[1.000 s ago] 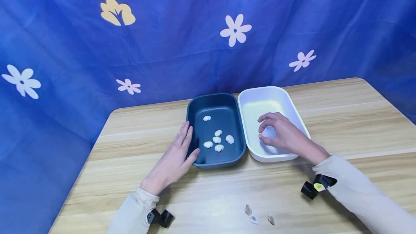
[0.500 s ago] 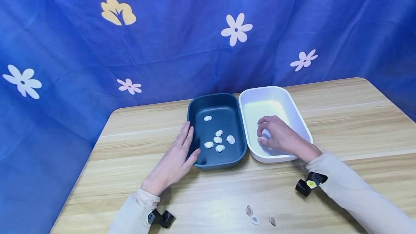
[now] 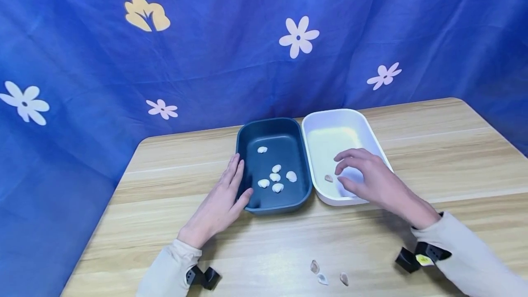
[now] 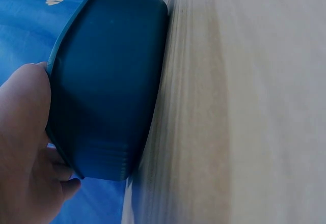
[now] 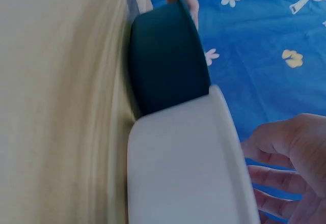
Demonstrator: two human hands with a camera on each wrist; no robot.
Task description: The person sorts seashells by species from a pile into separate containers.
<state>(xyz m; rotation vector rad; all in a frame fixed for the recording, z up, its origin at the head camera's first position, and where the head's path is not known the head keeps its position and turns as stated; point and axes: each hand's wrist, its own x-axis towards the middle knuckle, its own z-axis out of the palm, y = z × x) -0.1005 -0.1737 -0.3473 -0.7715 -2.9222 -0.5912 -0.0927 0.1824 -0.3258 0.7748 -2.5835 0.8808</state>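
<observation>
My left hand (image 3: pixel 218 203) rests on the left rim of a dark blue-green tray (image 3: pixel 274 117), its fingers fairly straight and the thumb at the near corner. Several white seashells (image 3: pixel 275 177) lie on that tray's floor. Over the white tray (image 3: pixel 377 141), my right hand (image 3: pixel 367 175) hovers with thumb and fingers spread apart, holding nothing. One brownish seashell (image 3: pixel 328 178) lies in the white tray, just left of the right thumb. In the right wrist view, the loosely bent right hand (image 5: pixel 293 168) shows beside the white tray's rim.
Three small seashells (image 3: pixel 322 279) lie on the wooden table (image 3: pixel 445 159) near its front. The two trays stand side by side, touching or nearly so. Behind the table hangs a blue curtain (image 3: pixel 231 58) with flower prints.
The right hand has let go of the brownish seashell, which now lies in the white tray. It has opened and drawn back to the right. The left hand has stayed put.
</observation>
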